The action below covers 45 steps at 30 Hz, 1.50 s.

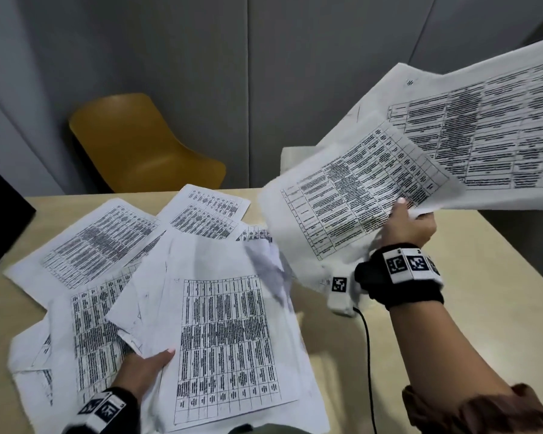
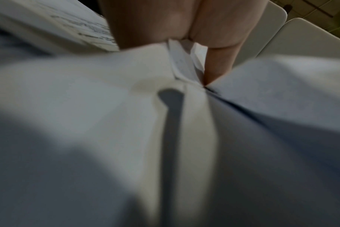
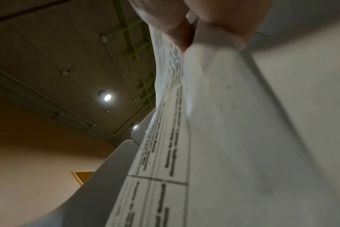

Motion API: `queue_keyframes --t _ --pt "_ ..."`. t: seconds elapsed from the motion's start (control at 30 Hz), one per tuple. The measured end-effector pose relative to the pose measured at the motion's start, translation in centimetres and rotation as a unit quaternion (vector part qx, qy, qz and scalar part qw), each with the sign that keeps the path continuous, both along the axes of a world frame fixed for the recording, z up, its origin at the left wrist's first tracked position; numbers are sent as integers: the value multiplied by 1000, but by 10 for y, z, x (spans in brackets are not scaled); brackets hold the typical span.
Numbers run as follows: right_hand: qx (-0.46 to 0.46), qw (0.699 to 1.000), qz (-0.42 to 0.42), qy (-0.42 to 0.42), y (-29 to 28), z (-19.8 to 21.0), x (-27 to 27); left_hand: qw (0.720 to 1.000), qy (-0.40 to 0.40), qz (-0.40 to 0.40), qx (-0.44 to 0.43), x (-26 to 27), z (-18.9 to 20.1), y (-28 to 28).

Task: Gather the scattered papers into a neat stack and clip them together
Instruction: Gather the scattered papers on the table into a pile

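White papers printed with dark tables lie scattered and overlapping on the beige table [image 1: 452,308]. My left hand [image 1: 145,368] pinches the left edge of a bunch of sheets [image 1: 226,339] at the near middle, thumb on top; the left wrist view shows the fingers [image 2: 219,38] pressed into paper folds [image 2: 184,64]. My right hand [image 1: 408,227] is raised above the table's right side and grips a few sheets [image 1: 373,183] that fan up and to the right; the right wrist view shows the paper [image 3: 204,122] held under the fingers [image 3: 223,20]. More loose papers [image 1: 91,242] lie at the left. No clip shows.
A yellow chair [image 1: 145,145] stands behind the table against grey wall panels. A dark object [image 1: 0,211] sits at the table's far left edge. A black cable [image 1: 369,355] runs down from my right wrist band across bare tabletop at the right.
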State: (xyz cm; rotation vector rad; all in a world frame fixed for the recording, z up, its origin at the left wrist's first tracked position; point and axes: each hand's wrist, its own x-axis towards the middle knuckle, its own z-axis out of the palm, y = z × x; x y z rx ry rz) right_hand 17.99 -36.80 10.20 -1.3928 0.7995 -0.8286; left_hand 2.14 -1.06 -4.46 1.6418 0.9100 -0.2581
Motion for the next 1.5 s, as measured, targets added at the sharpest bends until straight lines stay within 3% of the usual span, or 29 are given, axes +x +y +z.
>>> queue_keyframes --t 0.33,0.6,0.83,1.07,1.33,1.5 --pt "92 995 0 -38 17 8 3 1000 -28 -9 -11 3 -10 7" --pt "137 988 40 64 56 -66 -41 999 -43 -3 -3 1 -8 5" --pt "96 977 126 145 81 -136 -75 999 -30 -19 -24 -3 -8 1" --pt "133 940 236 209 88 -140 -82 1000 -12 -28 -6 -3 -4 1" --pt "45 928 276 246 65 -145 -70 999 -4 -32 3 -3 6 0" --pt "20 909 307 281 62 -151 -79 995 -15 -13 -93 -2 14 -4"
